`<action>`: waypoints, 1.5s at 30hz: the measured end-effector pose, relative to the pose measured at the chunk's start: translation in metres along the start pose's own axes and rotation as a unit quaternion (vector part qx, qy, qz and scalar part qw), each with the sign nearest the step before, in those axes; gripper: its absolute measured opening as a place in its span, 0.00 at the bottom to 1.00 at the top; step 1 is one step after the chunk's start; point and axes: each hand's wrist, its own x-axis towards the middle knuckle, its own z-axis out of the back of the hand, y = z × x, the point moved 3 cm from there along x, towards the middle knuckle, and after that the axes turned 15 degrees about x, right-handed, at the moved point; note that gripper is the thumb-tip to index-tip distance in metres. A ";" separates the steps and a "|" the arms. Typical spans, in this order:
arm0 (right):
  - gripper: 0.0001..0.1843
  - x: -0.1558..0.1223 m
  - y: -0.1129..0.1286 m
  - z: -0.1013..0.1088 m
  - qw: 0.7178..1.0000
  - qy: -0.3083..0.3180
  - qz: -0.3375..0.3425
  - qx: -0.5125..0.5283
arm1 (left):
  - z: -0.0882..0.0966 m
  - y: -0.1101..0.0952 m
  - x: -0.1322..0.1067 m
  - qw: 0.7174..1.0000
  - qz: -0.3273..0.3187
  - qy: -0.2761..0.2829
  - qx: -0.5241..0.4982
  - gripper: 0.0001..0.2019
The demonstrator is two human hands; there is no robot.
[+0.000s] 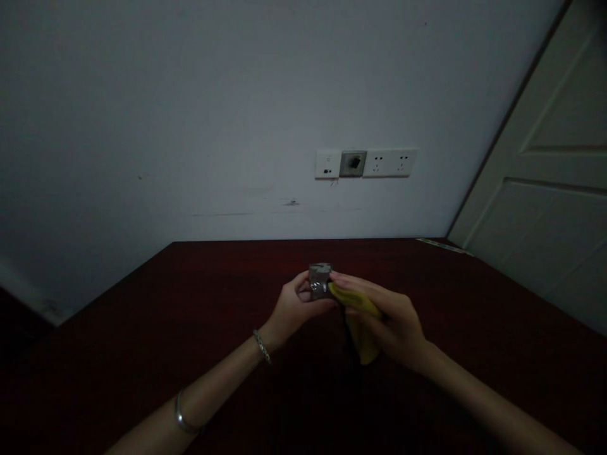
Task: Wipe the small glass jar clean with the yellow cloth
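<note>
My left hand (294,308) is closed around a small shiny grey block-shaped object (320,278), perhaps wrapped in clear film; its exact kind does not show. Fingers lie behind it and the thumb runs along its lower edge. From the right, my right hand (396,319) grips a yellow cloth (363,335) with a dark edge. The upper fold of this cloth presses against the object's right side, and the rest hangs below my fingers. Both hands are above the dark red table (227,278).
Behind the table stands a pale wall with scuff marks and a row of socket plates (365,163). A white panelled door (545,183) is at the right. Near the table's far right corner lies a thin, light patterned strip (443,246). The scene is dim.
</note>
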 end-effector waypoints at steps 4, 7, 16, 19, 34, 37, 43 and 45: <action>0.19 0.000 -0.004 0.008 0.995 -0.090 -0.041 -0.014 | -0.001 0.004 -0.004 0.999 0.004 0.032 0.011 0.37; 0.19 0.002 -0.007 0.010 0.996 -0.068 -0.042 -0.033 | -0.005 0.006 -0.008 0.999 0.014 0.040 0.021 0.42; 0.25 0.000 -0.004 0.001 0.981 0.162 0.025 -0.106 | -0.007 0.006 -0.004 0.997 -0.010 -0.014 0.073 0.31; 0.25 -0.001 0.002 -0.008 0.968 0.219 0.040 -0.114 | -0.001 0.013 0.001 0.993 0.014 -0.058 0.099 0.27; 0.24 0.006 0.001 0.011 0.993 0.080 0.015 -0.083 | -0.006 0.000 -0.009 0.997 -0.004 -0.004 0.072 0.36; 0.24 0.005 -0.002 0.010 0.991 0.098 0.017 -0.094 | -0.008 0.000 -0.012 0.998 -0.004 0.013 0.069 0.39; 0.22 0.003 0.003 0.001 0.979 0.152 0.030 -0.132 | -0.010 0.004 -0.009 0.998 -0.007 0.030 0.058 0.38; 0.21 0.003 0.008 -0.003 0.970 0.175 0.058 -0.157 | -0.008 0.007 -0.006 0.997 -0.013 0.008 0.074 0.35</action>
